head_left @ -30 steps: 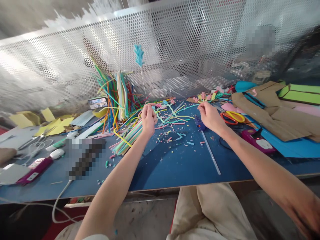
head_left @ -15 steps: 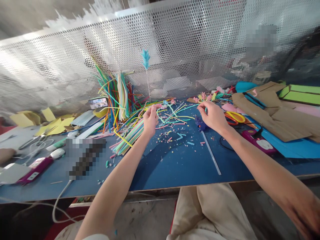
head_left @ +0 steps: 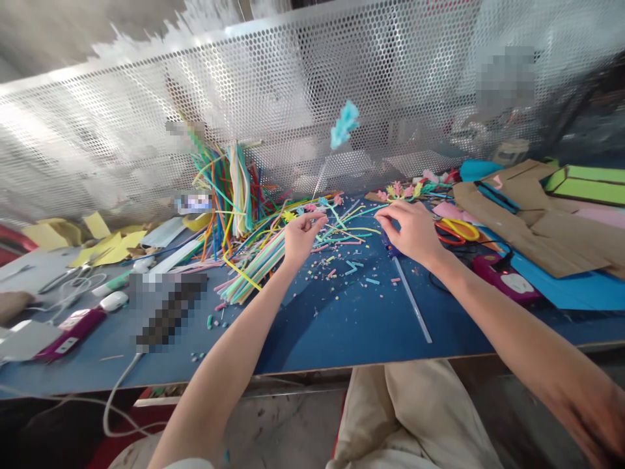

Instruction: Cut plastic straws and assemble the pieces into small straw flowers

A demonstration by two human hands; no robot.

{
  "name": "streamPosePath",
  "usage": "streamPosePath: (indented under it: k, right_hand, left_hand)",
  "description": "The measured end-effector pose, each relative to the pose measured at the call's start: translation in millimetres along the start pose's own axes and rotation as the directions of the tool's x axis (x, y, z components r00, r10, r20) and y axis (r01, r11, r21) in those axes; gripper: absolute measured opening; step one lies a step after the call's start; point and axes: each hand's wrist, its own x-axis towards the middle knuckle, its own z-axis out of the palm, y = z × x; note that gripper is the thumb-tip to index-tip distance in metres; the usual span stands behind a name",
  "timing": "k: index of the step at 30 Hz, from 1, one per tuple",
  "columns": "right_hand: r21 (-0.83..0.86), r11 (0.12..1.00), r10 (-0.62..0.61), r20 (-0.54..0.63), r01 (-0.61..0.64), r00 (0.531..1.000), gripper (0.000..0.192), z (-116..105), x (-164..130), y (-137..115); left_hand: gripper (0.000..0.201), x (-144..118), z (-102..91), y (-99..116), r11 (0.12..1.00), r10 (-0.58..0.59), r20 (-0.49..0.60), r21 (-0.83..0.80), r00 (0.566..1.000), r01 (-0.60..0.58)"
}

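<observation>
Pinching a thin pale stem, the left hand (head_left: pixel 299 236) holds it low near the desk (head_left: pixel 342 326), thumb and fingertips closed on its lower end. Stem leans up and to the right; at its top sits a light blue frilled flower (head_left: pixel 344 124), blurred, seen against the perforated metal screen (head_left: pixel 146 130).

Right hand (head_left: pixel 413 228): hovers palm down just right of the left, fingers curled with the tips drawn together over the loose straw offcuts (head_left: pixel 349 267). Whether anything is held in that grip, cannot tell; fingertips hide it. A small dark blue item lies partly under this hand, identity unclear.

Judgement on step: the flower-on-stem is in hand and being worked or positioned, with the right hand picking among the small pieces. Any next move would call for a steady left pinch, since the stem is thin and the top heavy, and for a fine fingertip pick on the right.

Around the hands:
- bundle of coloured straws (head_left: pixel 254 264) lying left of the left hand; more straws standing upright (head_left: pixel 234 182) by the screen
- clear glue stick (head_left: pixel 413 299) lying on the desk below the right hand
- scissors with yellow and red handles (head_left: pixel 452 229) just right of the right hand
- small finished flowers (head_left: pixel 400 190) beyond the right hand
- brown cardboard (head_left: pixel 532 215) far right

Writing: none legible; labels on the purple devices are too small to read.
</observation>
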Motion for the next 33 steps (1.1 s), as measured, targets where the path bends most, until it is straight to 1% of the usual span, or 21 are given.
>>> streamPosePath:
  k: [4, 9, 12, 18, 24, 27, 30, 33]
  right_hand:
    - [-0.054, 0.999, -0.003, -0.043, 0.001, 0.999, 0.024, -5.5, 2.0, 5.5]
    - [-0.133, 0.988, 0.060, -0.138, -0.078, 0.989, 0.026, -13.2, 5.8, 21.1]
    - [-0.158, 0.981, 0.084, -0.155, -0.109, 0.984, 0.027, -14.7, 7.1, 27.4]
    - [-0.193, 0.966, 0.134, -0.183, -0.170, 0.974, 0.025, -19.1, 8.9, 37.1]
    - [-0.222, 0.944, 0.193, -0.229, -0.245, 0.954, 0.025, -25.6, 9.4, 40.0]
    - [-0.202, 0.940, 0.218, -0.263, -0.275, 0.940, 0.025, -26.6, 9.6, 41.0]
    - [-0.144, 0.952, 0.219, -0.296, -0.270, 0.930, 0.025, -27.8, 10.2, 44.9]
    - [-0.095, 0.957, 0.229, -0.330, -0.274, 0.916, 0.023, -28.6, 11.1, 52.9]
  left_hand:
    - [0.028, 1.6, -1.4, -7.8, 0.998, -0.017, 0.006, 0.052, 1.000, 0.017]
    - [0.029, 3.4, -4.4, -13.0, 0.996, -0.023, -0.012, 0.081, 1.000, 0.024]
    - [0.028, 4.4, -5.5, -13.6, 0.995, -0.004, -0.017, 0.095, 1.000, 0.005]
    - [0.027, 7.3, -8.7, -15.6, 0.991, -0.002, -0.049, 0.131, 0.999, 0.008]
    - [0.028, 8.5, -11.0, -16.5, 0.987, 0.001, -0.055, 0.160, 0.999, 0.007]
    - [0.030, 8.1, -10.3, -16.4, 0.991, -0.010, -0.056, 0.133, 0.998, 0.018]
    - [0.028, 8.4, -10.5, -18.4, 0.995, -0.014, -0.073, 0.096, 0.997, 0.021]
    - [0.028, 10.6, -12.5, -23.8, 0.998, -0.045, -0.117, 0.030, 0.992, 0.049]
